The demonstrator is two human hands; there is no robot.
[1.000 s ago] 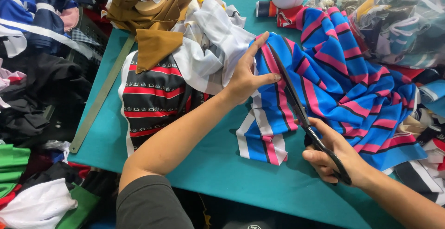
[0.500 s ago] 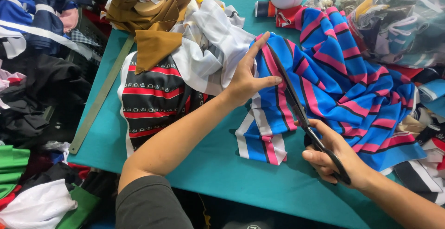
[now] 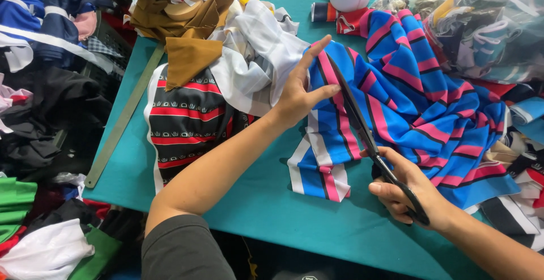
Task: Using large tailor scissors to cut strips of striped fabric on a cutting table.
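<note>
A teal table (image 3: 272,212) is carrying heaps of cloth, and a blue fabric with pink stripes (image 3: 419,104) is lying across its right half. The left hand (image 3: 300,90) is pressing flat on that fabric, fingers spread and gripping nothing. The right hand (image 3: 411,192) is clasping black scissors (image 3: 362,130), whose blades are running lengthwise up the cloth, just right of the left fingertips.

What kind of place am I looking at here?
Likely a sewing or garment-cutting workshop: the right hand works scissors through striped cloth on a teal table, with heaps of fabric scraps all round.
</note>
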